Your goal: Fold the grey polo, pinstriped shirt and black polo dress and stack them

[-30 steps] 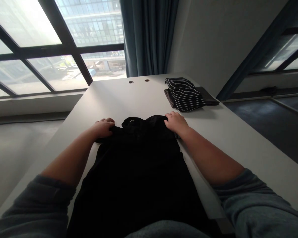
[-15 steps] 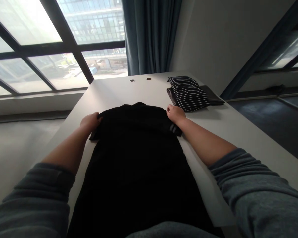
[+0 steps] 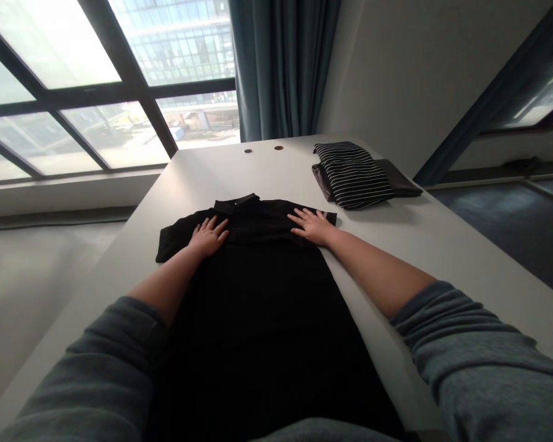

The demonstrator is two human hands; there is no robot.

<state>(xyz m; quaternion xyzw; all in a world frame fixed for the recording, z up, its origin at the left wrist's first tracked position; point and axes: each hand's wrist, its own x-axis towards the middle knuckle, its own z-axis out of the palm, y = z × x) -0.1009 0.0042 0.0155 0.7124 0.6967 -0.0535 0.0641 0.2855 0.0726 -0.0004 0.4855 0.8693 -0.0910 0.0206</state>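
Both hands have opened out: the left hand [image 3: 207, 238] and right hand [image 3: 312, 226] now press spread and flat, not pinching, on the chest of a black polo shirt [image 3: 253, 224] lying lengthwise on the white table [image 3: 198, 162]. Flat palms suit this, easing cloth outward evenly. Further down, the shirt runs out of view, too dark to show creases.

One head-worn camera looks forward and down from above the near end of the white table [image 3: 442, 258], close over the person's forearms [image 3: 373, 270]. It faces the table's far edge, with the window [image 3: 87, 80] at far left.
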